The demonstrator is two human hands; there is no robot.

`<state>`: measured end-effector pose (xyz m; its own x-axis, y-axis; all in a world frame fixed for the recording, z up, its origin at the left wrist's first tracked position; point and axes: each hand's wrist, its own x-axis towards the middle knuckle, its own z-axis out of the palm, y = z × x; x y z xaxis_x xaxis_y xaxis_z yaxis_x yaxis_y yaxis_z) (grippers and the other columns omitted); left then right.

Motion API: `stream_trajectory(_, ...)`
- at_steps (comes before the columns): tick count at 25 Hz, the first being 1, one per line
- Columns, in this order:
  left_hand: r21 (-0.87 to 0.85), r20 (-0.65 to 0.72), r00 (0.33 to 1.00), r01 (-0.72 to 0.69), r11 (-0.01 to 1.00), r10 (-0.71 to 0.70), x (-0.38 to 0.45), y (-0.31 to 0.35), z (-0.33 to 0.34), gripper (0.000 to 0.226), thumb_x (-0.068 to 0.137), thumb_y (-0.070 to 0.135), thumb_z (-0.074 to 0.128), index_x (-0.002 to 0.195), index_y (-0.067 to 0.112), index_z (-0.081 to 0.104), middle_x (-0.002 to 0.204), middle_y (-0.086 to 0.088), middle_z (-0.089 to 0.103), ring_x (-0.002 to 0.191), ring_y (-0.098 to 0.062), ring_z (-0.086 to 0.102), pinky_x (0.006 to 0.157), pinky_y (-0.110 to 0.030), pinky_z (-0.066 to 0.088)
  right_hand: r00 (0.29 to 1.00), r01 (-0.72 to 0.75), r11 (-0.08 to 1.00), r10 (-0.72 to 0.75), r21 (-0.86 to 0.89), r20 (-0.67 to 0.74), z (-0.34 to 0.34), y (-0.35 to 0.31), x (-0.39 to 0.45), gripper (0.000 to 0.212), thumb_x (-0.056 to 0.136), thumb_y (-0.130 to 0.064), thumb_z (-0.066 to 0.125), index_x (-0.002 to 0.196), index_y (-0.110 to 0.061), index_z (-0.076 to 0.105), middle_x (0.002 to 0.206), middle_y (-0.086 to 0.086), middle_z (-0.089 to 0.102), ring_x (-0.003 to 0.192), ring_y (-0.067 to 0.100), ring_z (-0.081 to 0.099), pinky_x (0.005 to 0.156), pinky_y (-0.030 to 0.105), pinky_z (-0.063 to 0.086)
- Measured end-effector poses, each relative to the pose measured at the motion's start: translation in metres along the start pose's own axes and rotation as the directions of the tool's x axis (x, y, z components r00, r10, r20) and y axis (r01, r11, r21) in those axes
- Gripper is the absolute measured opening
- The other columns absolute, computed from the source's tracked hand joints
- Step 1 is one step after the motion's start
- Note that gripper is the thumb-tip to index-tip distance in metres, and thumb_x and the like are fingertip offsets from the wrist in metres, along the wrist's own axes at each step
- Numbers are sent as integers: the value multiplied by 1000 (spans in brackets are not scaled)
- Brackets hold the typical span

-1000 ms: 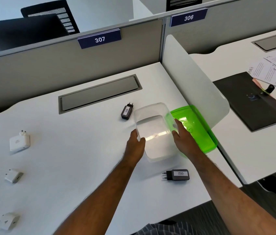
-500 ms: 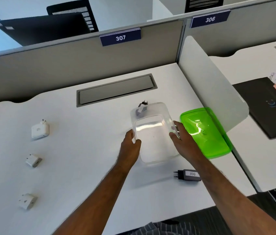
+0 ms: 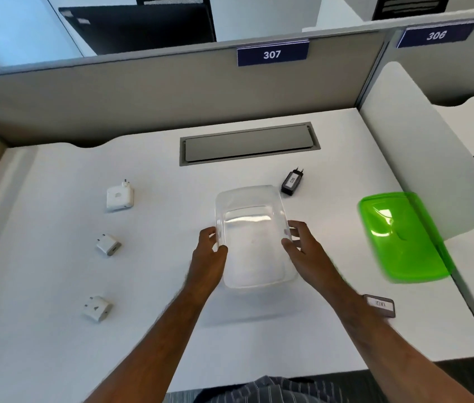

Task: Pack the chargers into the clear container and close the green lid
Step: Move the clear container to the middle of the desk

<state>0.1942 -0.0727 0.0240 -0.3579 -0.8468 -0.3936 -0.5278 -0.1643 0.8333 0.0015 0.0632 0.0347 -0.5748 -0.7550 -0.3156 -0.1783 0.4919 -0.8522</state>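
Observation:
The clear container (image 3: 254,242) stands empty in the middle of the white desk. My left hand (image 3: 209,251) grips its left wall and my right hand (image 3: 302,247) grips its right wall. The green lid (image 3: 401,237) lies upside up at the desk's right edge, apart from the container. A black charger (image 3: 291,183) lies just behind the container's right corner. A second black charger (image 3: 379,305) sits near the front right, partly hidden by my right forearm. Three white chargers lie at the left: a large one (image 3: 120,196), a small one (image 3: 108,244) and another (image 3: 97,308).
A grey cable hatch (image 3: 248,144) is set into the desk behind the container. Grey partition walls (image 3: 171,91) close the back, and a white rounded divider (image 3: 422,146) stands along the right side behind the lid.
Both hands have carried the container to the left, away from the green lid and toward the desk's middle. The black charger behind it is uncovered again. The camera has turned left.

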Motion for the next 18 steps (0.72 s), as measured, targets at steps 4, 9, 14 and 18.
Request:
stream_trajectory(4,4,-28,999,29,1000,-29,-2,-27,-46,39,94,30,55,132,34,47,134,1,65,108,-23,68,92,-48,60,998,2,1000,-1,-18,70,45,-15,-9,30,100,-32,51,128,-39,44,129,-15,60,106,6,66,94,44,55)
stream_trajectory(9,10,-62,996,58,998,-58,0,-56,-90,34,96,29,55,129,36,46,134,2,66,101,-18,69,83,-39,61,993,1,998,5,-56,121,93,-29,-18,30,101,-33,51,129,-38,43,132,-16,58,105,7,66,96,44,53)
stream_trajectory(14,24,-30,998,62,998,-61,3,-72,-114,41,96,27,58,133,37,42,139,2,63,101,-14,67,77,-31,59,992,2,998,6,-62,127,119,-31,-17,28,101,-33,52,127,-40,43,131,-14,59,102,6,66,94,44,54)
stream_trajectory(18,9,19,998,59,998,-59,7,-78,-120,46,97,29,61,138,36,40,143,0,60,105,-19,67,82,-33,58,994,-11,999,15,-44,104,128,-28,-12,27,101,-29,53,126,-38,45,128,-12,60,99,10,67,96,50,54)
